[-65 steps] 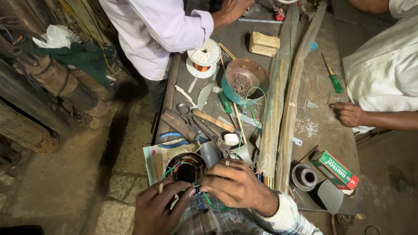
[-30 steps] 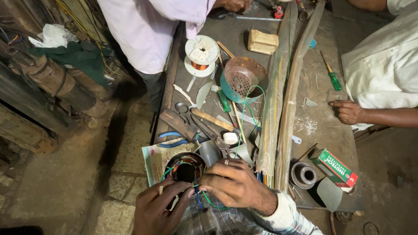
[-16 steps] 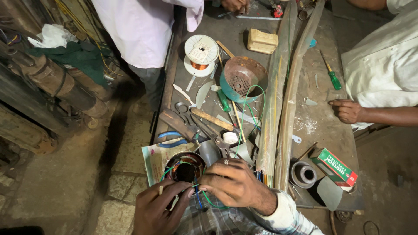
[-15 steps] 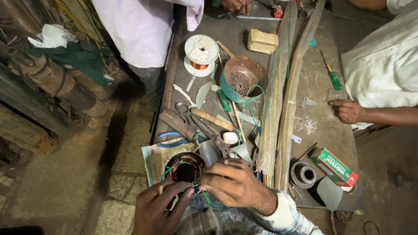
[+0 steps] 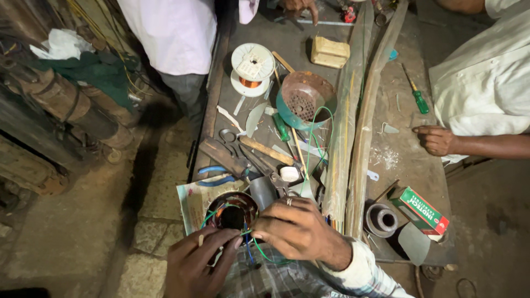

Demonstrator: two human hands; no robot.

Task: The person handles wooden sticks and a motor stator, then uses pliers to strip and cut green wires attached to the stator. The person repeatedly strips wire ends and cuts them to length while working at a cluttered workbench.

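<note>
Copper-coloured windings line the inside of the round motor stator (image 5: 232, 212), which sits at the near edge of the counter (image 5: 395, 160) on a sheet of printed paper (image 5: 193, 200), directly in front of the person. Its bore faces up toward the camera, so its axis runs roughly vertical and the dark opening is easy to look into and reach, which seems to be why it stands on end. Coloured wires (image 5: 249, 248), green, blue and red among them, trail from its near rim toward the person.

Both hands are closed in fine pinches at that rim. The left hand (image 5: 196, 265) comes in from below with fingers curled around wire ends; the right hand (image 5: 295, 232), with a ring on one finger, pinches wire beside the stator, probably steadying it.

Tools lie just beyond the stator: blue-handled pliers (image 5: 216, 175), scissors (image 5: 231, 138) and a grey tube (image 5: 264, 190). Farther off stand a white wire spool (image 5: 252, 69) and a rusty round housing (image 5: 306, 99). Two long bent strips (image 5: 359, 127) run lengthwise down the counter. Another person's hand (image 5: 436, 140) rests on the far right edge.
</note>
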